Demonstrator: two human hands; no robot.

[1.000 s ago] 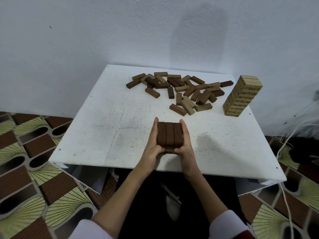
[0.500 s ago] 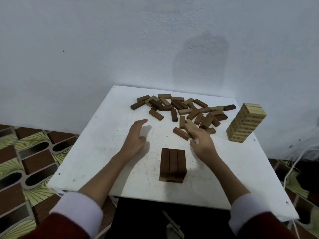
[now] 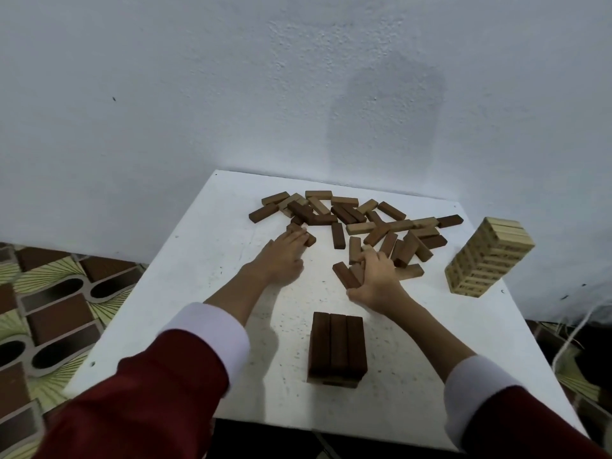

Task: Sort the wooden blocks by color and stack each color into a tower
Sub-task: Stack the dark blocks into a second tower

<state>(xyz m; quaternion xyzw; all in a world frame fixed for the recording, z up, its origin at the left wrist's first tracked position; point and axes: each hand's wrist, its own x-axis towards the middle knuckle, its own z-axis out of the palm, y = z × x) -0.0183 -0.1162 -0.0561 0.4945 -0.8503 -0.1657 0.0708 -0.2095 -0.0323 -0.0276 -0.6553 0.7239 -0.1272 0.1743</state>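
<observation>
A short stack of dark brown blocks (image 3: 337, 347) stands near the table's front edge. A pile of loose mixed blocks (image 3: 359, 221), dark, mid-brown and pale, lies across the far half of the table. At the right stands a tall tower of pale blocks (image 3: 486, 260). My left hand (image 3: 284, 256) lies over a dark block (image 3: 306, 236) at the pile's near left edge, fingers on top of it. My right hand (image 3: 376, 279) grips a dark brown block (image 3: 345, 275) together with another block at the pile's near side.
The white table (image 3: 198, 293) stands against a pale wall, its edges dropping to a patterned floor on both sides. White cords (image 3: 576, 329) hang off the right side. Bare table surface lies left of the dark stack.
Both hands left the dark stack and reached forward to the pile. The left hand went on to the dark block at the pile's edge, and the right hand closed round blocks.
</observation>
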